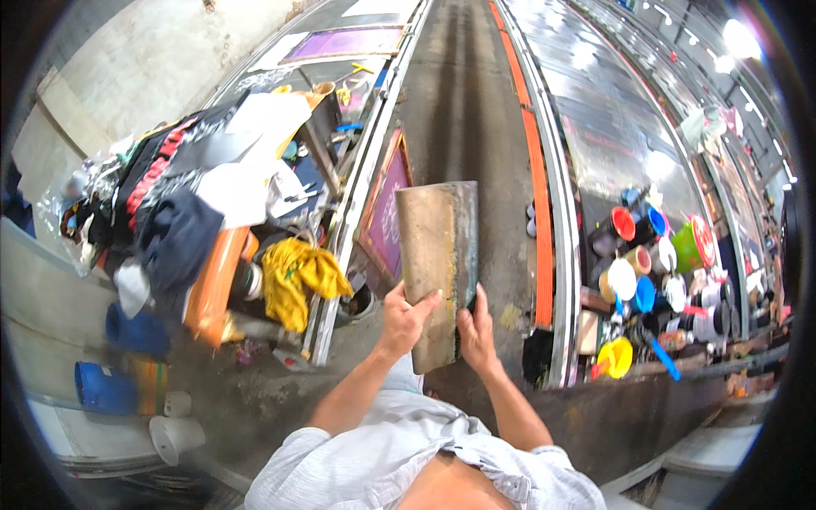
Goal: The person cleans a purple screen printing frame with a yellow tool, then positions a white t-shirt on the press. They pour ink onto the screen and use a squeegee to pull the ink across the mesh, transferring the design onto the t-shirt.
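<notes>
A long wooden squeegee, worn and paint-stained, with a dark strip along its right side, is held upright in front of my body. My left hand grips its lower left side, thumb lying across the face. On the lower right edge my right hand is closed, with the thumb pointing up along it. The fingers behind the squeegee are hidden. Just left of it, a purple printing screen in a wooden frame leans against the left table.
Along the left table lie a yellow cloth, dark clothing and white sheets. Paint pots, including a yellow one, crowd the right table's near end. Blue barrels stand lower left. A narrow aisle runs between the tables.
</notes>
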Demonstrator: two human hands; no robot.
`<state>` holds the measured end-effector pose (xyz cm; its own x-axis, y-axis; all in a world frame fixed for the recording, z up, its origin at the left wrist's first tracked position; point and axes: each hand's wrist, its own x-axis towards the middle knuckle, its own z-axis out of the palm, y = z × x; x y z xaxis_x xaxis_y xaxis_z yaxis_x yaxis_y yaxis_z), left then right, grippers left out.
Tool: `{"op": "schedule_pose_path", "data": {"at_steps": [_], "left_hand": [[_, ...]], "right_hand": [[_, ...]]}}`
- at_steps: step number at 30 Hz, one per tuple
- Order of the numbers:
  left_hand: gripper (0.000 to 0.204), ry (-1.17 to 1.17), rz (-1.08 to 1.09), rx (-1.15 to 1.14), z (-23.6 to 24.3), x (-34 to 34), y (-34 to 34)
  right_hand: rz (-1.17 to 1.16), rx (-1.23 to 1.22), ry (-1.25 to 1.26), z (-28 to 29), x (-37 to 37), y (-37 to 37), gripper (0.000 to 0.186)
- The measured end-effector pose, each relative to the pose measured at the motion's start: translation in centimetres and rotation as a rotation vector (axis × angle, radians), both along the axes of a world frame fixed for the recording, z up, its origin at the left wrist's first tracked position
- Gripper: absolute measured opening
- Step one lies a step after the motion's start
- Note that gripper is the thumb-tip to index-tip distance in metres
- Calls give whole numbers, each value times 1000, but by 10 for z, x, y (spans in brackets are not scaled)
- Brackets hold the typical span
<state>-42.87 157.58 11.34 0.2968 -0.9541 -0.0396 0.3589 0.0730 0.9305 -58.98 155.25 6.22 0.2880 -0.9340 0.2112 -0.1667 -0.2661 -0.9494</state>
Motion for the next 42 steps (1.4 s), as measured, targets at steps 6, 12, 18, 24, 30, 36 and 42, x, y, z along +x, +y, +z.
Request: {"op": "schedule_pose_path", "data": {"at_steps": [6, 12, 18, 24, 30, 36, 42], "left_hand": [[25, 97, 199, -22, -17, 50, -212], [35, 356, 72, -94, 2, 76, -419], [47, 475, -27, 0, -18, 95, -600], [71, 583, 111, -122, -50, 153, -804], [77, 589, 535, -211, -47, 256, -918], [65, 622, 919, -184, -117, 373, -992], [63, 752, 960, -279, -168, 439, -1107]], "right_hand": [[70, 329, -34, -91, -11, -136, 53], [-44, 434, 468, -158, -55, -295, 50], [-247, 666, 213, -187, -70, -471, 50], [-204, 616, 220, -246, -63, -719, 51], [-68, 351, 479, -169, 22, -1027, 33], [234, -138, 451, -97, 231, -1301, 30], [422, -420, 505, -71, 501, -1504, 31]]}}
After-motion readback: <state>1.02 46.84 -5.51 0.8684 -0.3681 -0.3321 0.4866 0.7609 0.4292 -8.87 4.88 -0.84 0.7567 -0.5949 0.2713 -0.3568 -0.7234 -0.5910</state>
